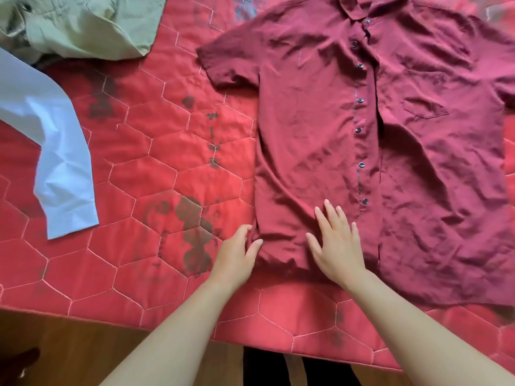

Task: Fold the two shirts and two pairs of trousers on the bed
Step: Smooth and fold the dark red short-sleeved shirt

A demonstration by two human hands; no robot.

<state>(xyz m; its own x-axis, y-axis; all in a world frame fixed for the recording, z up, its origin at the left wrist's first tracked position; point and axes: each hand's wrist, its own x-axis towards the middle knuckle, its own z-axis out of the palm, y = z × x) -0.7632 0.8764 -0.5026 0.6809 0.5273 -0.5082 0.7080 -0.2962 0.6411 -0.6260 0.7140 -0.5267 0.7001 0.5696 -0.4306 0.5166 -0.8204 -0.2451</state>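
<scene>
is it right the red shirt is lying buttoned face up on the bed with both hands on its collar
Not quite. The head view shows the red shirt buttoned, face up, but the left hand and right hand are at its bottom hem, not the collar.

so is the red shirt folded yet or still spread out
Spread out. The red shirt lies flat, front up and buttoned, both sleeves out; the left hand pinches its hem corner.
</scene>
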